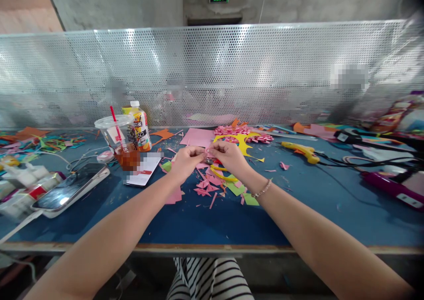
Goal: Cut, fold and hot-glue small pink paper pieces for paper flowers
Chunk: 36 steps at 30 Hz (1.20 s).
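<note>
Both of my hands meet above the middle of the blue table (212, 229). My left hand (186, 161) and my right hand (230, 156) pinch a small piece of pink paper (207, 151) between their fingertips, which partly cover it. Just beneath them lie scissors with yellow handles (223, 175), half hidden by my right hand. Closer to me are folded pink paper pieces (206, 187) and green paper squares (236, 188). Beyond the hands rest a pink paper sheet (198, 137), a yellow cut-out sheet (243, 144) and a heap of pink looped paper (232, 131).
On the left stand a plastic cup with a red straw (121, 147) and a bottle (141, 130), near two phones (71, 189) and cables. A yellow glue gun (300, 152) and a purple tool (392, 187) lie right, with black cords. A perforated metal screen (212, 74) closes the back.
</note>
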Motion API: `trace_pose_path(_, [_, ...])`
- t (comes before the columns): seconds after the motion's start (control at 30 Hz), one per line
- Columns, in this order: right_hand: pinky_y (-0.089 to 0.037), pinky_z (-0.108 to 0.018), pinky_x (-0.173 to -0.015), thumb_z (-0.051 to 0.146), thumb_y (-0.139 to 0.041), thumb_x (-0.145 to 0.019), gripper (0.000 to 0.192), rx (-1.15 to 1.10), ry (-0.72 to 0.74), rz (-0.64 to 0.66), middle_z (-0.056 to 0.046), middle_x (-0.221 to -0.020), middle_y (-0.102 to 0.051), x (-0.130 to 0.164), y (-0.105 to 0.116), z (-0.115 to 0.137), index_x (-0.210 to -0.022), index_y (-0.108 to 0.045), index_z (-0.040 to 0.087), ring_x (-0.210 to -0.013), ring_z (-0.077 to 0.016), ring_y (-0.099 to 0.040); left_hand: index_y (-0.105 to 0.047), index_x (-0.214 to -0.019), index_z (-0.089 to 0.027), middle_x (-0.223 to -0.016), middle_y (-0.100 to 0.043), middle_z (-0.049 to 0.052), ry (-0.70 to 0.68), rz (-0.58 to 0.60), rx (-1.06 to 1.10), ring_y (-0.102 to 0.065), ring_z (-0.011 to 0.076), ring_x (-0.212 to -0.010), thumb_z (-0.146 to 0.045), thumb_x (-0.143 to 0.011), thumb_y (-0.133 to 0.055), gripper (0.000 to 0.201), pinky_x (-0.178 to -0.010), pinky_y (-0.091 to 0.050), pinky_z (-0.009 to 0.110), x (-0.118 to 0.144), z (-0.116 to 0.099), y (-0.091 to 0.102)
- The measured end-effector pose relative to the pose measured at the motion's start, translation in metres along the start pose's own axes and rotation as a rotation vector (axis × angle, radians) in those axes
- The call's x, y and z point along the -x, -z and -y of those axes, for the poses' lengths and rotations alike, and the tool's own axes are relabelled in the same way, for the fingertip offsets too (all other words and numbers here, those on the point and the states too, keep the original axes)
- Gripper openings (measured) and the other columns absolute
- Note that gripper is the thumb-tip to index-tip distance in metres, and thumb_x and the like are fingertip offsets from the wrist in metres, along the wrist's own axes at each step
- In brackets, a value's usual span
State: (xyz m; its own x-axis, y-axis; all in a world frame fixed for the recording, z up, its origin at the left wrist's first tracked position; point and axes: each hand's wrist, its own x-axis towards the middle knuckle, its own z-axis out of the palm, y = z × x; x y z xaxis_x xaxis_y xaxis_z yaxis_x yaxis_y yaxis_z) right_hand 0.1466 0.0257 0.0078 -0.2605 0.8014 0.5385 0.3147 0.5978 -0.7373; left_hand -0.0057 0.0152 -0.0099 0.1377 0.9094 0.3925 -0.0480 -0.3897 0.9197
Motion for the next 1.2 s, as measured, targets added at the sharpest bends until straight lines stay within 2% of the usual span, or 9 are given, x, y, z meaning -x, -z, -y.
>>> trace_pose_path(0.1, [-0.04,-0.025,-0.053,0.028,-0.055,-0.071,0.014,-0.029,-0.009,-0.01,0.0,-0.061,-0.057,-0.001,0.001,-0.002,-0.069,-0.059,0.015,-0.055,-0.0117,-0.051,-0.066,-0.08,-0.014,-0.073,-0.067,0.005,-0.004,0.018,0.027,-0.061,0.0141,-0.068,-0.024,-0.065,-0.064,0.018,-0.068,-0.047,0.028,-0.001,0.003,0.001])
trace_pose_path(0.3, [-0.043,-0.027,-0.058,0.027,-0.056,-0.07,0.012,-0.069,-0.007,-0.073,-0.001,-0.065,-0.059,-0.004,0.005,-0.006,-0.071,-0.06,0.015,-0.06,-0.0125,-0.054,-0.065,-0.078,-0.014,-0.072,-0.066,0.004,0.083,0.033,0.249,-0.062,0.0139,-0.069,-0.017,-0.065,-0.061,0.014,-0.075,-0.047,0.032,0.0,0.001,-0.001])
trace_pose_path(0.47, [-0.045,-0.027,-0.057,0.026,-0.057,-0.071,0.01,-0.096,0.002,-0.071,-0.002,-0.066,-0.06,-0.002,0.002,-0.001,-0.073,-0.059,0.016,-0.06,-0.0125,-0.055,-0.064,-0.074,-0.013,-0.069,-0.063,0.003,0.05,0.051,0.117,-0.058,0.012,-0.065,-0.024,-0.063,-0.066,0.015,-0.068,-0.046,0.028,0.0,0.0,0.001])
trace_pose_path(0.6, [-0.046,-0.027,-0.058,0.022,-0.056,-0.071,0.013,-0.128,-0.016,-0.083,-0.002,-0.07,-0.061,0.0,0.0,0.001,-0.082,-0.057,0.017,-0.061,-0.0123,-0.057,-0.063,-0.07,-0.014,-0.066,-0.061,0.002,-0.002,0.012,0.044,-0.055,0.0104,-0.062,-0.023,-0.065,-0.063,0.01,-0.063,-0.043,0.025,0.0,0.003,0.002])
trace_pose_path(0.8, [-0.045,-0.028,-0.061,0.024,-0.056,-0.072,0.007,-0.011,0.065,-0.112,-0.002,-0.068,-0.06,0.003,-0.001,0.005,-0.075,-0.055,0.017,-0.063,-0.0133,-0.056,-0.061,-0.072,-0.015,-0.064,-0.057,-0.001,-0.103,-0.073,-0.011,-0.052,0.0086,-0.06,-0.025,-0.068,-0.061,0.011,-0.059,-0.04,0.022,-0.001,0.002,0.001])
trace_pose_path(0.93, [-0.044,-0.028,-0.058,0.024,-0.055,-0.072,0.007,0.03,0.06,-0.147,-0.002,-0.067,-0.059,0.004,0.001,0.009,-0.073,-0.054,0.017,-0.061,-0.0128,-0.056,-0.061,-0.075,-0.014,-0.07,-0.061,0.001,-0.122,-0.073,0.024,-0.055,0.0104,-0.065,-0.026,-0.069,-0.061,0.013,-0.063,-0.044,0.024,0.001,-0.002,-0.001])
trace_pose_path(1.07, [-0.043,-0.027,-0.056,0.022,-0.055,-0.07,0.007,0.056,0.015,-0.117,-0.001,-0.065,-0.057,0.004,0.001,0.011,-0.066,-0.052,0.017,-0.058,-0.0121,-0.054,-0.06,-0.074,-0.014,-0.069,-0.063,0.003,-0.103,-0.061,0.094,-0.059,0.0127,-0.066,-0.026,-0.068,-0.062,0.013,-0.068,-0.047,0.029,0.002,-0.003,-0.002])
trace_pose_path(1.2, [-0.044,-0.027,-0.057,0.023,-0.054,-0.07,0.009,-0.024,-0.016,-0.076,0.0,-0.063,-0.054,0.001,0.0,0.008,-0.065,-0.05,0.017,-0.057,-0.0117,-0.053,-0.062,-0.073,-0.014,-0.068,-0.065,0.004,-0.094,-0.061,0.116,-0.06,0.0129,-0.065,-0.024,-0.067,-0.063,0.012,-0.068,-0.048,0.029,0.002,-0.002,0.0])
